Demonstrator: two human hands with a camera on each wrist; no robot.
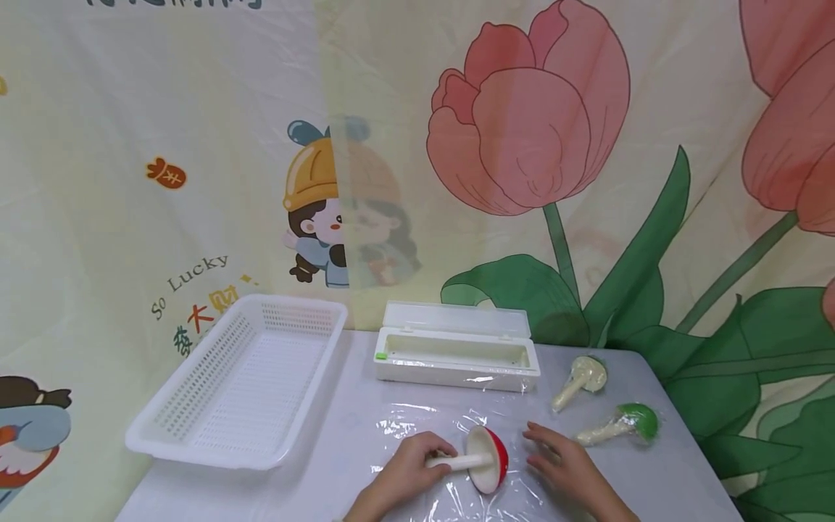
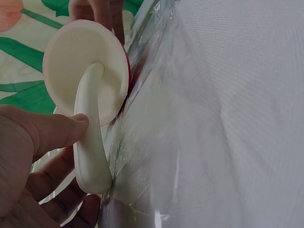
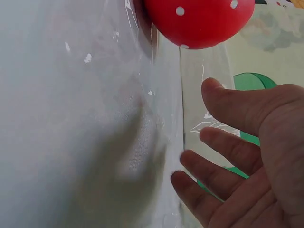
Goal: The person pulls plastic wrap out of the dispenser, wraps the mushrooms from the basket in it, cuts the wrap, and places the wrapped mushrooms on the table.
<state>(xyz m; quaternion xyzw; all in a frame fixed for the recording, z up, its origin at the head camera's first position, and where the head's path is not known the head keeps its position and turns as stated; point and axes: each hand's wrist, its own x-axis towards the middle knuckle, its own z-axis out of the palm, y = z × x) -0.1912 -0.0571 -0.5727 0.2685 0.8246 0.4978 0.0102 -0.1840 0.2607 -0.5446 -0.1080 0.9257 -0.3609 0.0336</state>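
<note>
A toy mushroom [image 1: 488, 460] with a white stem and red cap lies sideways over a sheet of clear plastic wrap [image 1: 417, 417]. White dots show on the red cap [image 3: 199, 21] in the right wrist view. My left hand [image 1: 417, 462] pinches the stem [image 2: 89, 137] between thumb and fingers, and the cap points right. Just to the right of the cap is my right hand [image 1: 566, 464], fingers spread and relaxed, holding nothing. In the right wrist view its fingertips [image 3: 209, 135] are apart from the cap, over the wrap.
Behind the wrap stands a white wrap dispenser box [image 1: 457, 373] with its lid raised. A white plastic basket [image 1: 313, 391] sits at the left. Two film-wrapped mushrooms, one pale [image 1: 587, 373] and one green-capped [image 1: 639, 420], lie at the right. A printed cloth [image 1: 391, 72] hangs behind the table.
</note>
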